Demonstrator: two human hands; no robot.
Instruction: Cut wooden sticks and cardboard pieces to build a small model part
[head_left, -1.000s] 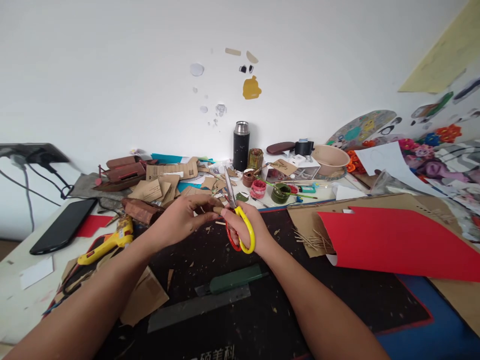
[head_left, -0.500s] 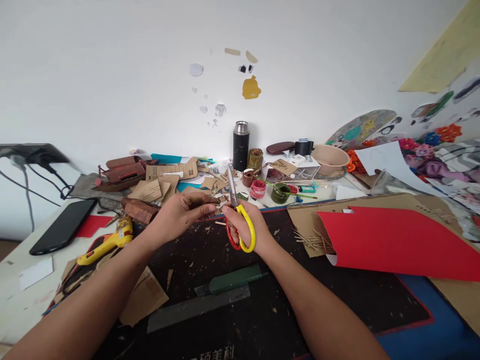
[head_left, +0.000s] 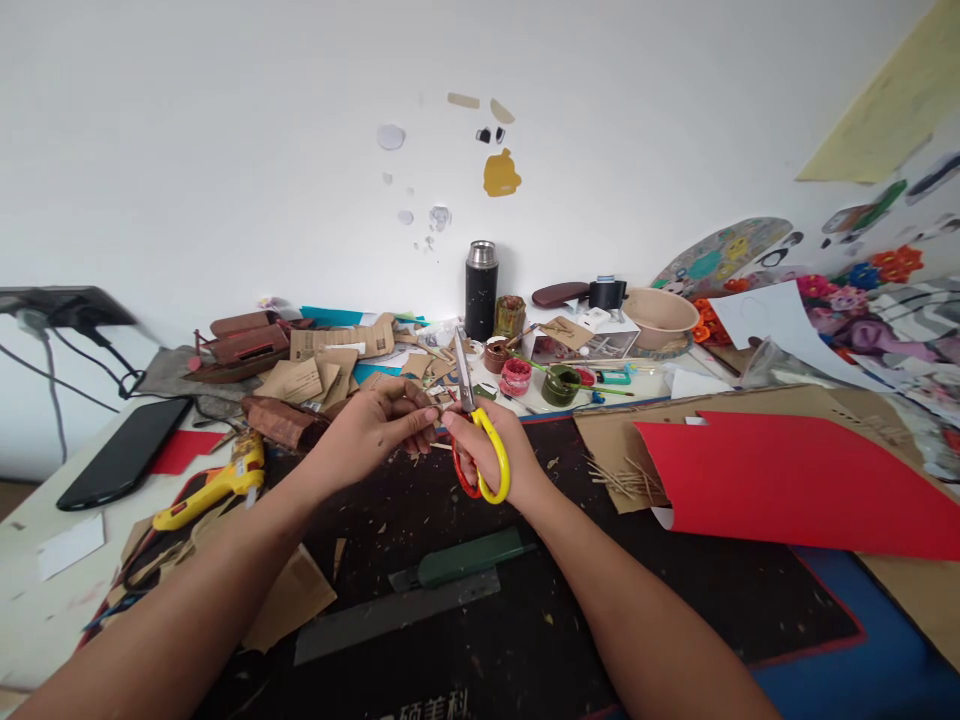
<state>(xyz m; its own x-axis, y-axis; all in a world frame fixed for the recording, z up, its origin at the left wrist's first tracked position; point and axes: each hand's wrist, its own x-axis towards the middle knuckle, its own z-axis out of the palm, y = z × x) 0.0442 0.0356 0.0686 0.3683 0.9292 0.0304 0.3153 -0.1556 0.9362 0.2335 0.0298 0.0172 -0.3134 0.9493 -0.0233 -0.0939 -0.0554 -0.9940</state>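
My right hand grips scissors with yellow and red handles, blades pointing up and away. My left hand is closed in a pinch beside the blades, holding a tiny brown piece of cardboard at its fingertips. Both hands hover over a black cutting mat speckled with small brown offcuts.
A green-handled knife and a grey ruler lie on the mat near me. A red sheet on brown cardboard lies right. A yellow glue gun and a black phone sit left. Paint pots, a flask and cardboard scraps crowd the back.
My left hand's fingers have curled tighter round the small piece and shifted slightly toward the blades. The scissors stay almost where they were.
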